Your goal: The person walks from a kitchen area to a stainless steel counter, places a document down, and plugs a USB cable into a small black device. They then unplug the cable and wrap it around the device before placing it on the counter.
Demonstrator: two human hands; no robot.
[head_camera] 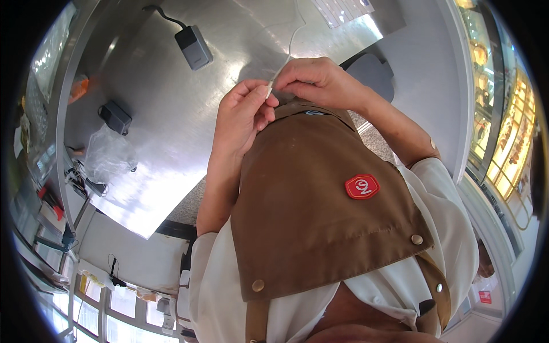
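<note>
In front of my brown apron (326, 154), both hands are together over the near edge of a stainless steel table (154, 115). The white plug end (269, 91) of a thin cable is pinched between the thumb and fingers of my left hand (244, 109). Just beside it, my right hand (324, 81) has its bent fingertips at the white cable (288, 55); its exact grip is partly hidden. From the hands the cable runs up and away across the tabletop. A grey power bank (195, 49) with a short black lead lies beyond my left hand.
On the left lie a black power adapter (115, 118), a clear plastic bag (109, 154) and an orange item (78, 89). A printed sheet (343, 10) sits at the far side. A grey rounded seat (371, 75) is beyond my right forearm. Lit display shelves (510, 141) stand at right.
</note>
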